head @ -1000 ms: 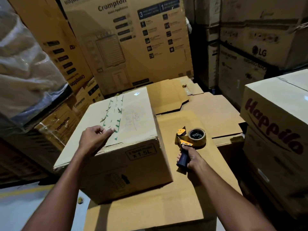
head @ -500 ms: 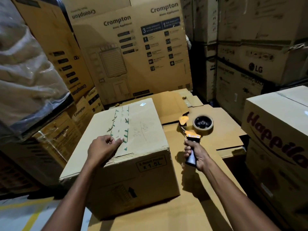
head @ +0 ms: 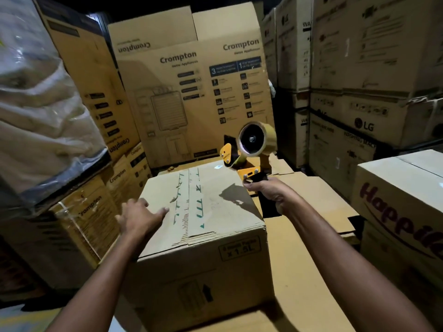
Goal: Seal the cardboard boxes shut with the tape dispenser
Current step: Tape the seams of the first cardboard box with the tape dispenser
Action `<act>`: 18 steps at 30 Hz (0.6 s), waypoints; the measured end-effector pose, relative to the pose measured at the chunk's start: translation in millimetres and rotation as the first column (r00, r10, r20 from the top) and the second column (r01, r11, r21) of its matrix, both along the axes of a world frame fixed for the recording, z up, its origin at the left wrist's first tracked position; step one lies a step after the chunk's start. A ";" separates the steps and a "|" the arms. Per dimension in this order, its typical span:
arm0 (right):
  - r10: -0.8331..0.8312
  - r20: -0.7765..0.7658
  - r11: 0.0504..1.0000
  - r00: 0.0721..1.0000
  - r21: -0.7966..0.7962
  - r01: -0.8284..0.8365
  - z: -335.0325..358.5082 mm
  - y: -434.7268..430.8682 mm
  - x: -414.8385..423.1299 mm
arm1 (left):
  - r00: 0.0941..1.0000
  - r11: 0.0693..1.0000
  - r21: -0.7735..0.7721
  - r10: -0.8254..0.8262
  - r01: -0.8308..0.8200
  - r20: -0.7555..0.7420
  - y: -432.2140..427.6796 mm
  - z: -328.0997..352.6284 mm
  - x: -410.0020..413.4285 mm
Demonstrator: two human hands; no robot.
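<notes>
Around: Crompton cartons point(head: 191, 92) behind box point(head: 191, 267), Happilo carton point(head: 395, 204) right.

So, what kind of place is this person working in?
Most likely a warehouse or stockroom. Crompton cartons and LG washing machine boxes are stacked high all around, and the right hand grips a tape dispenser near a cardboard box that the left hand rests on.

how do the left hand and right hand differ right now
Pose: the left hand lies flat with its fingers spread, while the right hand is curled round a handle.
Load: the left hand holds nothing and rests on top of the cardboard box; the right hand holds the tape dispenser raised near the box's far right corner.
Both are bare and reach forward.
</notes>
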State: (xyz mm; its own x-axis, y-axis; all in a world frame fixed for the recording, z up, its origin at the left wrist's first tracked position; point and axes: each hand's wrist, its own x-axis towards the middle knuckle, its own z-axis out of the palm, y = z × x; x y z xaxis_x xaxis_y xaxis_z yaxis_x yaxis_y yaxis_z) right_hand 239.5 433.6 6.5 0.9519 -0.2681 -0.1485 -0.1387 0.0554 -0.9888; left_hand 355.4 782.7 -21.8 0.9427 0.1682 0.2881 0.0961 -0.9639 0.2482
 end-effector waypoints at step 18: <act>0.020 -0.107 0.991 0.994 -0.129 -0.034 46.0 -23.3 15.7 | 0.950 0.902 -0.430 -0.149 0.016 -0.275 -17.9 19.3 -54.8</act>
